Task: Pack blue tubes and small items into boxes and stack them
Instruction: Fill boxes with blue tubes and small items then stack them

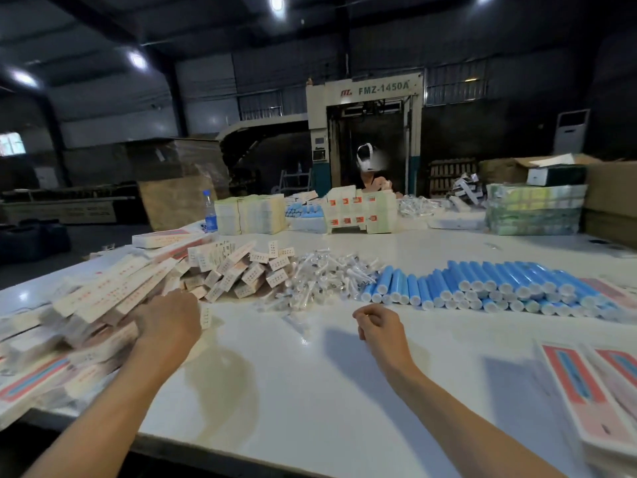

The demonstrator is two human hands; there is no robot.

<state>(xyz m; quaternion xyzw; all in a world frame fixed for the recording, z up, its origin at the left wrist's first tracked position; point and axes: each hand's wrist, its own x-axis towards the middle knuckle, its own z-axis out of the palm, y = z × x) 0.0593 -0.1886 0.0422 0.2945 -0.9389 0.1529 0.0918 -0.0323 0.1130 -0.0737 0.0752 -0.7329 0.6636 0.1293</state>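
A heap of long white boxes with red print (113, 298) lies at the left of the white table (310, 391). My left hand (169, 320) rests palm down on the right edge of this heap, its fingers touching the boxes. A pile of small clear packets (320, 277) sits in the middle. To its right lie several blue tubes with white caps (489, 288) in a stacked row. My right hand (379, 327) hovers over the bare table below the packets, fingers loosely curled and holding nothing.
Flat pink and blue box blanks (596, 395) lie at the near right. Stacks of packed boxes (362, 210), a water bottle (209, 212) and wrapped bundles (534, 208) line the far edge, where another person (370, 170) sits. A large machine (372, 132) stands behind.
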